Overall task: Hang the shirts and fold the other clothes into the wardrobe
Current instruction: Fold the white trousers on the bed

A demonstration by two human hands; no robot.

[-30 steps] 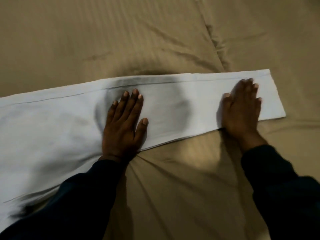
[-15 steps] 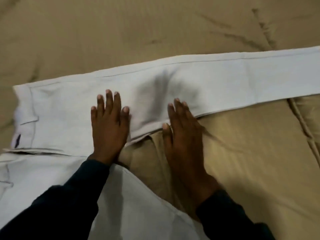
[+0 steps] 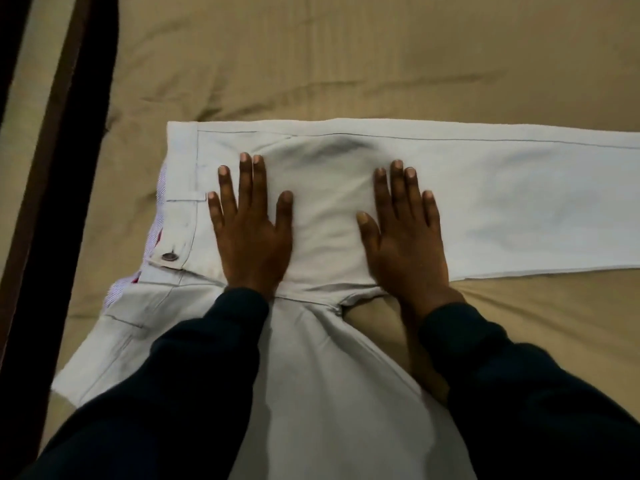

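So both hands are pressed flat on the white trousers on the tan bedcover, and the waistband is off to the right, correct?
Not quite. The head view shows the waistband to the left; the leg runs right. The left hand and right hand do press flat on the white trousers, on the tan bedcover.

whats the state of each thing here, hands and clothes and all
left hand: open, flat on the trousers
right hand: open, flat on the trousers
trousers: unfolded, one leg stretched right
waistband button: undone
bedsheet: spread, creased
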